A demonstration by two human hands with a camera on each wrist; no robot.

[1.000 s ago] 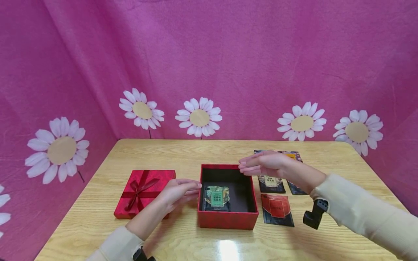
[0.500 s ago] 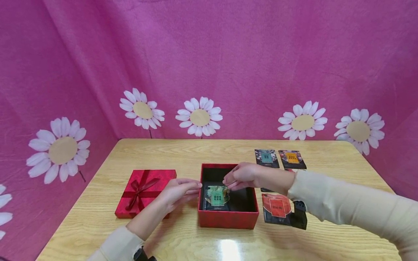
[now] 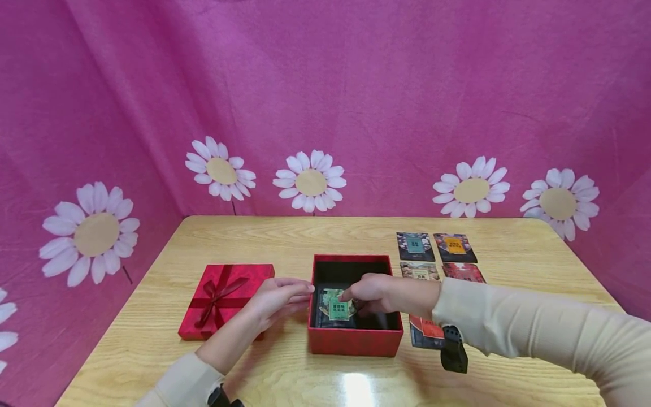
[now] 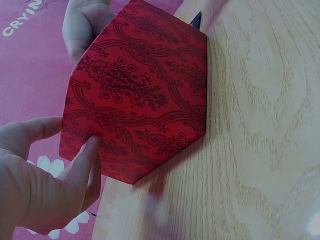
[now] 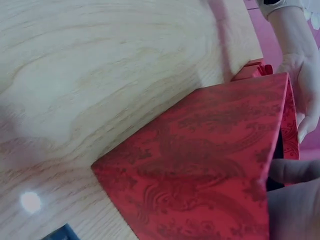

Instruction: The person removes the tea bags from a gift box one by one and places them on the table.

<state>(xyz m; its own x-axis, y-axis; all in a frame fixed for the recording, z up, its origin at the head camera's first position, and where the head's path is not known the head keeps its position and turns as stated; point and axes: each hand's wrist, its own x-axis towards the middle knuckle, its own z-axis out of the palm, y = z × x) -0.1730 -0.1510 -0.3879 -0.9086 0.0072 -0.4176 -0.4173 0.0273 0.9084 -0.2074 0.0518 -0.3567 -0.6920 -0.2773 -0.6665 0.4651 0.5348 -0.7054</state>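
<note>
A red patterned gift box (image 3: 356, 343) stands lidless on the table, its inside black. My left hand (image 3: 280, 299) rests its fingertips against the box's left side; the left wrist view shows these fingers (image 4: 91, 150) fairly straight on the outer wall. Inside the box, at the left, lies a tea packet (image 3: 337, 310) with a green label. My right hand (image 3: 373, 291) reaches over the right wall into the box. One digit touches the packet's upper right part; the other fingers go down beside it. The walls hide most of these fingers in the right wrist view.
Left of the box lies its red lid (image 3: 226, 297) with a ribbon bow. On the right are several more packets, among them a teal-labelled packet (image 3: 415, 246), an orange-labelled packet (image 3: 454, 247) and a red packet (image 3: 427, 330) partly behind my right sleeve.
My right hand has moved left and down, from the box's right rim into the box and onto the green-labelled packet, which has shifted slightly left. My left hand has stayed in place.
</note>
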